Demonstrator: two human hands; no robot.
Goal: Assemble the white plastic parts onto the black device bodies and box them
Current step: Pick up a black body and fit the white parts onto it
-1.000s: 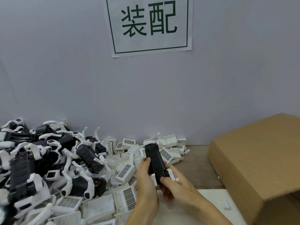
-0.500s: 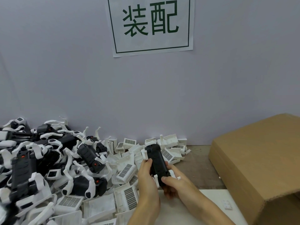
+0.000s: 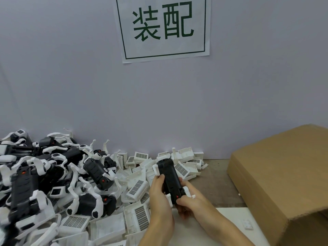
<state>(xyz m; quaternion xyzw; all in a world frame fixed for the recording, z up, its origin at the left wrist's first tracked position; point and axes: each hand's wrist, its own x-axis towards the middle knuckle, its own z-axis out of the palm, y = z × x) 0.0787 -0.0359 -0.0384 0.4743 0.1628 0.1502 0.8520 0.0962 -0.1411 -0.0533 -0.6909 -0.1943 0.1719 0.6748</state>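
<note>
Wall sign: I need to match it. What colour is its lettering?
Dark green lettering on the white sign, clearest in the head view.

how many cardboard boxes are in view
1. The cardboard box sits at the right, beside the hands holding a black device body. Others may lie out of frame.

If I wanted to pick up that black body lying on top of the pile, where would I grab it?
Probably across the long sides of the black body, coming from above: its ribbed back faces up and lies exposed, while white clips crowd both ends.
</note>
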